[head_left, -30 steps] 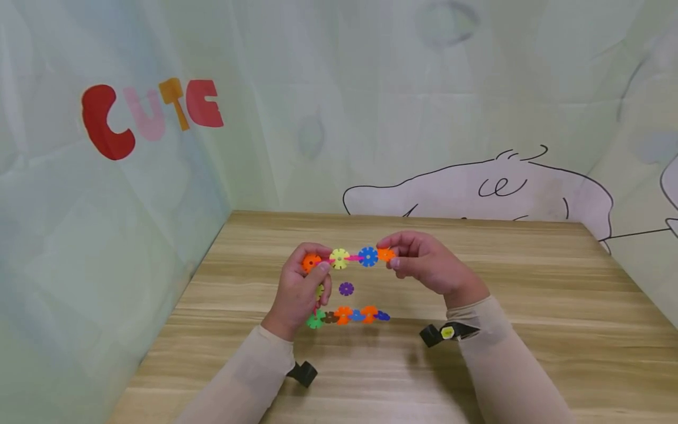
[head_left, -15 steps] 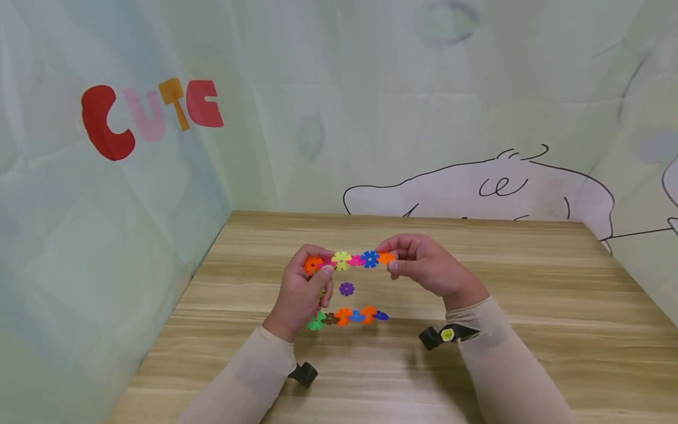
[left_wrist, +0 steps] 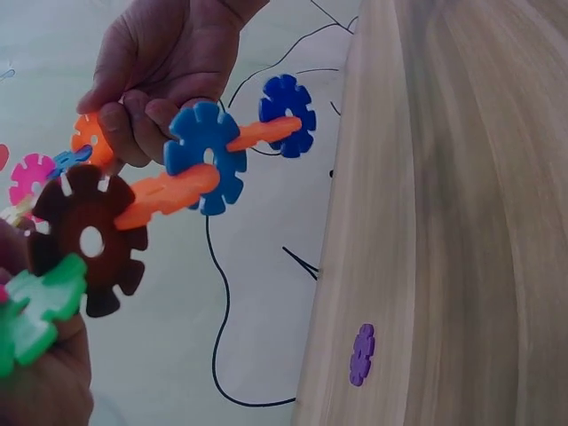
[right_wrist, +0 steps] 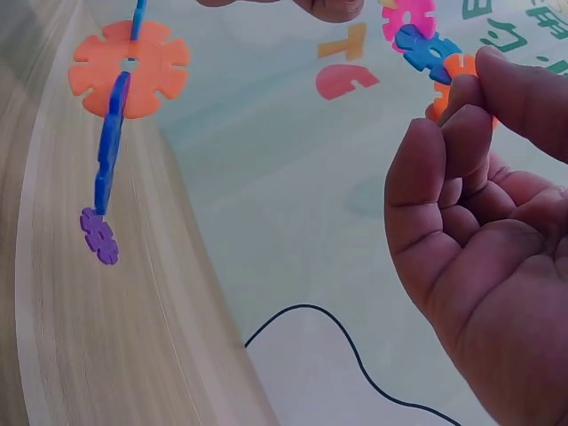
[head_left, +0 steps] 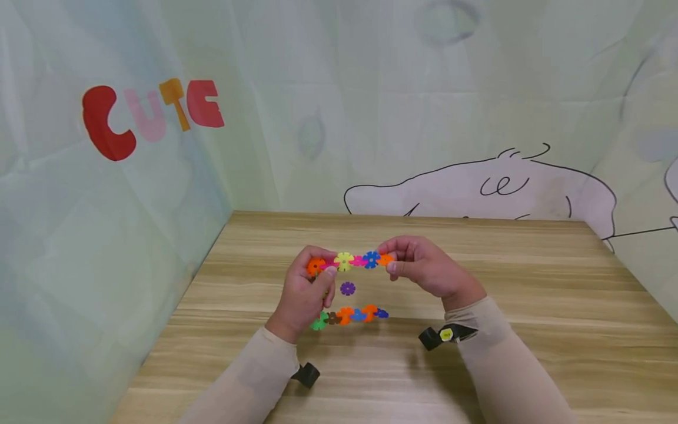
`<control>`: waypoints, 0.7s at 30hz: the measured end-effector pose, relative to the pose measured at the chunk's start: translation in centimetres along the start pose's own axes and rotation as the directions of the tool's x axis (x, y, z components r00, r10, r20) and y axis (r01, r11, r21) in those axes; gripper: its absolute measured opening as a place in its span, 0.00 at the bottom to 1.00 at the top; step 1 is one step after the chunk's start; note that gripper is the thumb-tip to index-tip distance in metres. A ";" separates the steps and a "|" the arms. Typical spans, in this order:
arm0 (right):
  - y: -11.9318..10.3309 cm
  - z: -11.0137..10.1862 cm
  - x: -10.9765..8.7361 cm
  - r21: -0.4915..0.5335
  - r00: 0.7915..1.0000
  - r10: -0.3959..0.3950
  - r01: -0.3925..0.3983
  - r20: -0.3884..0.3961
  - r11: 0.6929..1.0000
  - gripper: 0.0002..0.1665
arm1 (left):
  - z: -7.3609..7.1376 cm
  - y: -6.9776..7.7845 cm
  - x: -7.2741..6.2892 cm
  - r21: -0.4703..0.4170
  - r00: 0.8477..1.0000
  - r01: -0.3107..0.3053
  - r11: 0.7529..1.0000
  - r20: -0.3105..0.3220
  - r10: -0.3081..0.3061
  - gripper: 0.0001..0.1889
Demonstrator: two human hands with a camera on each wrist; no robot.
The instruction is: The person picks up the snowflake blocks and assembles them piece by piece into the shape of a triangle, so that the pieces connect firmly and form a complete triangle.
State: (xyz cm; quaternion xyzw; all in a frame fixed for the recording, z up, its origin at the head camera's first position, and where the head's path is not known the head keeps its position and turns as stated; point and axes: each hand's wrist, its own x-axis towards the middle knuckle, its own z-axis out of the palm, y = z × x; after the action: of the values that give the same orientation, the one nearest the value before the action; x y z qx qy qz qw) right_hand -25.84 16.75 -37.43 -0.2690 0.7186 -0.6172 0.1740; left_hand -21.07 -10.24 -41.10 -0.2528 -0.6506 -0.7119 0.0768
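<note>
Both hands hold up a chain of slotted snowflake discs that are joined edge to edge. My left hand (head_left: 303, 294) grips its upper left part, between an orange disc (head_left: 316, 267) and a yellow disc (head_left: 344, 261). At the upper row's right end, an orange disc (head_left: 386, 259) is pinched by my right hand (head_left: 429, 268), beside a blue disc (head_left: 371, 259). A lower row runs from a green disc (head_left: 319, 321) past a brown disc (left_wrist: 75, 213) to a dark blue disc (left_wrist: 286, 115), its end hanging free. The left hand hides part of the chain's left side.
A single purple disc (head_left: 348, 288) lies on the wooden table (head_left: 529, 282), seen between the chain's two rows. Fabric walls with printed letters (head_left: 203, 103) and a cartoon drawing stand to the left and behind. Each wrist wears a black camera (head_left: 431, 338).
The upper row has turned slightly, so its pink discs show more of their faces. Left hand and chain have shifted slightly right; both hands keep their grip.
</note>
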 end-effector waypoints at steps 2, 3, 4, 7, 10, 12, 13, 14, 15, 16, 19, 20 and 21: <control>0.0 0.0 0.0 -0.009 1.000 0.003 -0.003 -0.012 1.000 0.17 | 0.1 0.2 0.0 0.007 1.000 0.011 1.000 -0.008 -0.011 0.10; 0.1 0.0 0.1 -0.010 1.000 0.004 -0.004 -0.015 1.000 0.17 | 0.0 0.2 0.1 0.011 1.000 0.018 1.000 -0.013 -0.018 0.10; 0.1 -0.1 0.1 -0.012 1.000 0.004 -0.005 -0.018 1.000 0.18 | 0.0 0.2 0.1 0.018 0.999 0.026 0.999 -0.019 -0.026 0.09; 0.2 -0.2 0.1 -0.023 1.000 0.011 -0.011 -0.017 1.000 0.21 | -0.1 0.2 0.1 0.021 0.998 0.051 0.998 -0.038 -0.050 0.10; 0.7 -0.6 0.2 -0.016 0.999 0.034 -0.034 -0.034 0.999 0.23 | -0.2 0.2 0.2 0.009 0.997 0.062 0.998 -0.055 -0.061 0.10; 1.5 -0.8 0.5 -0.016 0.996 0.073 -0.074 -0.060 0.997 0.23 | -0.3 0.3 0.2 -0.007 0.996 0.064 0.998 -0.062 -0.064 0.10; 2.0 -0.8 0.7 -0.024 0.993 0.094 -0.096 -0.073 0.995 0.22 | -0.3 0.3 0.2 -0.015 0.996 0.063 0.998 -0.062 -0.064 0.10; 2.5 -0.7 1.0 -0.042 0.989 0.121 -0.125 -0.080 0.991 0.21 | -0.4 0.3 0.3 -0.022 0.996 0.063 0.998 -0.062 -0.064 0.10; 3.1 -0.6 1.2 -0.068 0.986 0.149 -0.155 -0.079 0.986 0.19 | -0.4 0.3 0.3 -0.028 0.996 0.062 0.998 -0.061 -0.064 0.10; 3.6 -0.4 1.5 -0.098 0.979 0.186 -0.194 -0.078 0.976 0.20 | -0.4 0.3 0.3 -0.035 0.996 0.061 0.997 -0.060 -0.063 0.10; 4.9 0.5 2.2 -0.226 0.962 0.273 -0.271 -0.022 0.936 0.21 | -0.4 0.2 0.3 -0.058 0.997 0.056 0.997 -0.055 -0.059 0.10; 5.1 0.9 2.4 -0.271 0.956 0.293 -0.282 0.001 0.920 0.22 | -0.4 0.2 0.3 -0.063 0.997 0.054 0.997 -0.055 -0.057 0.10; 5.3 1.2 2.5 -0.313 0.951 0.310 -0.288 0.020 0.905 0.22 | -0.3 0.2 0.3 -0.067 0.997 0.052 0.996 -0.055 -0.056 0.10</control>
State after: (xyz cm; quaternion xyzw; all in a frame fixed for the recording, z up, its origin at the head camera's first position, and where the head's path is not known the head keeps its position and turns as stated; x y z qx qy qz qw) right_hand -28.04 14.83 -42.64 -0.2005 0.8317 -0.4546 0.2476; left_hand -21.32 -10.51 -40.80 -0.2171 -0.6311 -0.7416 0.0677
